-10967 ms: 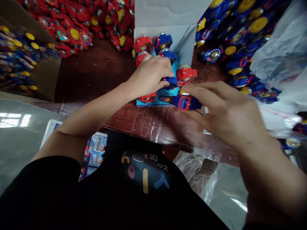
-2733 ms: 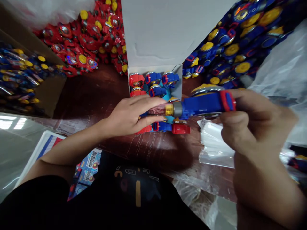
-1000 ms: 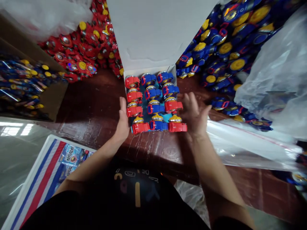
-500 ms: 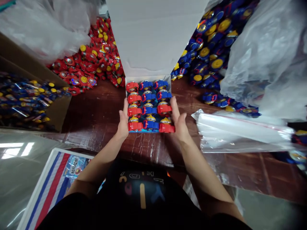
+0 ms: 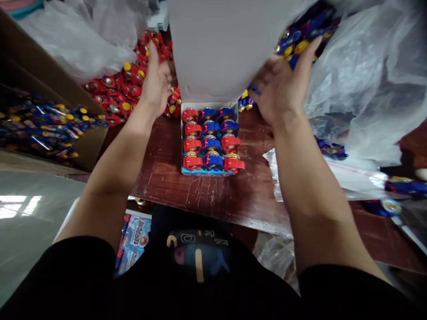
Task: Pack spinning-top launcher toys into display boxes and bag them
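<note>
On the table stands a display box [image 5: 208, 174] filled with rows of red and blue watch-like toys [image 5: 211, 142], its tall white lid [image 5: 230, 49] raised at the back. My left hand [image 5: 156, 86] is to the left of the lid, thumb up and fingers apart, with nothing visible in it. Behind it lies a pile of red toys [image 5: 123, 86]. My right hand [image 5: 283, 89] is on the lid's other side, thumb spread and fingers slightly blurred, holding nothing I can see. Blue toys [image 5: 293, 42] lie close beyond that hand.
A cardboard carton [image 5: 88, 149] at left holds many small blue and yellow pieces. Clear plastic sheeting [image 5: 360, 66] covers the right back, and white plastic bags [image 5: 356, 175] lie below it. Printed blue packaging [image 5: 136, 235] is below the brown table [image 5: 160, 178] edge.
Both hands have let go of the box's sides and moved up and outward to either side of the raised lid. The box still stands on the table with its toys.
</note>
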Tool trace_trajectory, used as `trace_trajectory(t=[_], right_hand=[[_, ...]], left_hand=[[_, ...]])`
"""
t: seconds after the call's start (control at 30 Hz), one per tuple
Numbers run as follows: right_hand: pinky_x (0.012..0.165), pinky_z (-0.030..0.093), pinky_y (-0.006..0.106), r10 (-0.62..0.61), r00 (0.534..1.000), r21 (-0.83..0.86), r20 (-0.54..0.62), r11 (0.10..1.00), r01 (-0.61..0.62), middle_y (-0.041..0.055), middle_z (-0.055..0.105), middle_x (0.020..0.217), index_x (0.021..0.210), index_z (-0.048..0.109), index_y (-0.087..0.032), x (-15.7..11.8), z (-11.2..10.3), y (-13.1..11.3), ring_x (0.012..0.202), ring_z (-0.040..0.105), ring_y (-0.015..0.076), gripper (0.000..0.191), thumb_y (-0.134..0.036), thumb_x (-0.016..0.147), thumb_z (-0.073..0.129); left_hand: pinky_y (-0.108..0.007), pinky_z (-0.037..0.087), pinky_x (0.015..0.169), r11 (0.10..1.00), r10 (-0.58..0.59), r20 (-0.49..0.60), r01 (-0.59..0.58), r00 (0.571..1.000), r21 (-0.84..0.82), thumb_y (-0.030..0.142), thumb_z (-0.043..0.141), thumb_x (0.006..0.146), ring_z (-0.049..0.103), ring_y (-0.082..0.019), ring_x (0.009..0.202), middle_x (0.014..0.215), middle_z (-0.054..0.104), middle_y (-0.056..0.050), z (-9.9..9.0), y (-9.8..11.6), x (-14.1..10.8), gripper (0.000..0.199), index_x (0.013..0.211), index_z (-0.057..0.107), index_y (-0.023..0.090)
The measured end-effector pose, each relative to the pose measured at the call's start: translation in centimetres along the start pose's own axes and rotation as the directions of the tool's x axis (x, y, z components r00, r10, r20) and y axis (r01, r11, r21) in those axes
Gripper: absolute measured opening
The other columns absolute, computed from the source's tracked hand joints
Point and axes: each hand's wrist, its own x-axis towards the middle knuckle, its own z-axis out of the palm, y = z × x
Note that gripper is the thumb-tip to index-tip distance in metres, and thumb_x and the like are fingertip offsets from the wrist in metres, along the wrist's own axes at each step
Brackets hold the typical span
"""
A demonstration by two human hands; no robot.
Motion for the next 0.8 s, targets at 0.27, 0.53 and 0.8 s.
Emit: trace_trajectory(t=[0.27, 0.53, 0.8], right_hand=[[0.080, 0.065, 0.039, 0.168, 0.899, -0.477, 0.405, 0.878, 0.051, 0.0056, 0.080, 0.106, 0.114, 0.080, -0.027, -14.8, -5.3, 3.4, 0.089, 0.076, 0.0236, 0.053, -0.075, 0.091, 0.082], [0.075, 0.052, 0.038, -0.125, 0.985, -0.670, 0.118, 0.722, 0.172, 0.0079, 0.071, 0.090, 0.093, 0.065, -0.021, -10.9, -2.2, 7.5, 0.081, 0.065, 0.0232, 0.036, -0.054, 0.092, 0.078], [0.087, 0.054, 0.042, -0.197, 0.970, -0.622, 0.145, 0.744, 0.244, 0.0093, 0.071, 0.095, 0.092, 0.064, -0.023, -13.1, -1.6, 12.2, 0.092, 0.064, 0.0264, 0.020, -0.040, 0.098, 0.072]], left_hand=[[-0.045, 0.056, 0.106, 0.941, -0.193, 0.332, 0.079, 0.923, 0.328, 0.068, 0.080, 0.090, 0.075, -0.028, 0.108, 0.106, 0.083, -0.005, 0.4, 4.4, -17.8, 0.043, 0.103, 0.086, 0.027], [-0.060, 0.039, 0.126, 0.863, 0.142, -0.107, -0.070, 0.984, 0.500, 0.043, 0.083, 0.098, 0.063, -0.033, 0.128, 0.104, 0.076, -0.005, 4.2, 1.9, -15.3, 0.023, 0.089, 0.073, 0.024], [-0.054, 0.047, 0.113, 0.877, 0.117, -0.108, -0.052, 0.987, 0.478, 0.040, 0.076, 0.097, 0.065, -0.034, 0.121, 0.097, 0.074, -0.008, 6.6, -3.2, -18.6, 0.021, 0.085, 0.071, 0.024]])
